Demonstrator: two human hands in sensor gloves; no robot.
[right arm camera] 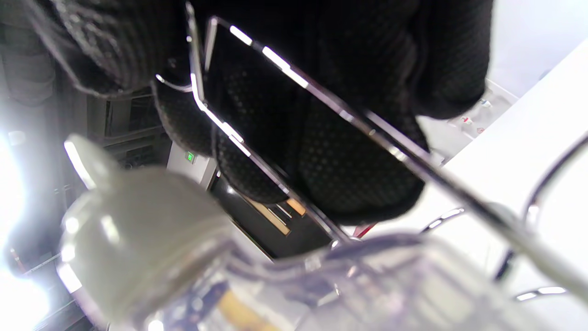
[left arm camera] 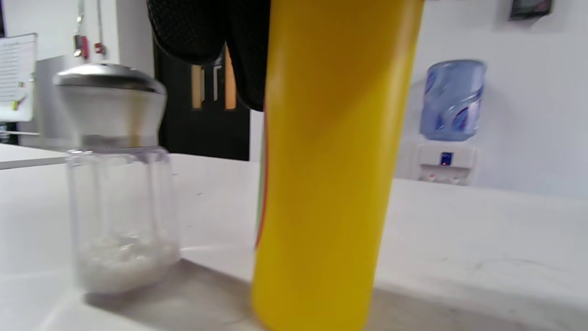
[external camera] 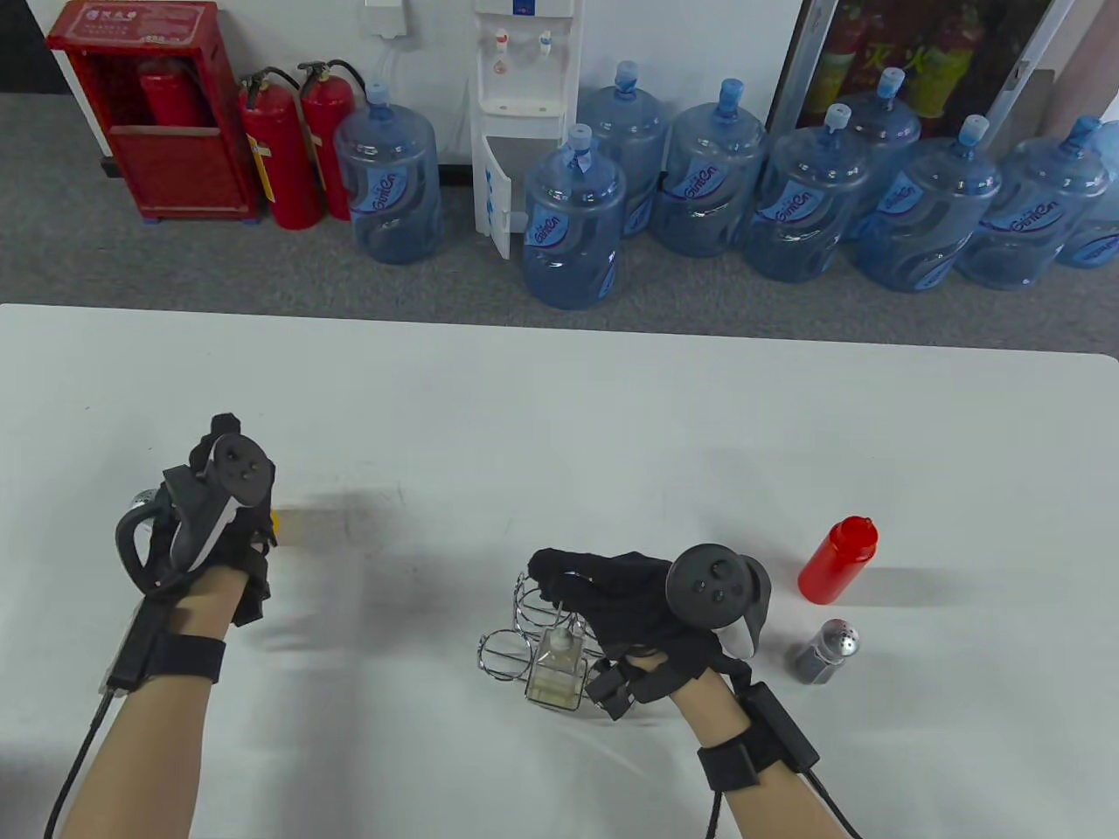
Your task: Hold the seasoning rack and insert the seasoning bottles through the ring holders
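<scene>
My right hand (external camera: 603, 594) grips the top handle of the wire seasoning rack (external camera: 510, 651), which stands on the table at front centre. A clear square bottle (external camera: 557, 671) with pale liquid sits in one ring. The right wrist view shows my gloved fingers (right arm camera: 358, 174) wrapped round the rack's wire (right arm camera: 321, 96), with the bottle's cap (right arm camera: 147, 239) close below. My left hand (external camera: 249, 524) is at the left and holds a yellow bottle (left arm camera: 330, 161) upright. My fingers (left arm camera: 206, 32) lie against its upper part. Only a sliver of the yellow bottle (external camera: 274, 523) shows in the table view.
A glass salt shaker (left arm camera: 117, 184) with a silver cap stands just beside the yellow bottle, also peeking out by my left hand in the table view (external camera: 142, 501). A red squeeze bottle (external camera: 837, 559) and a pepper shaker (external camera: 826, 651) stand right of the rack.
</scene>
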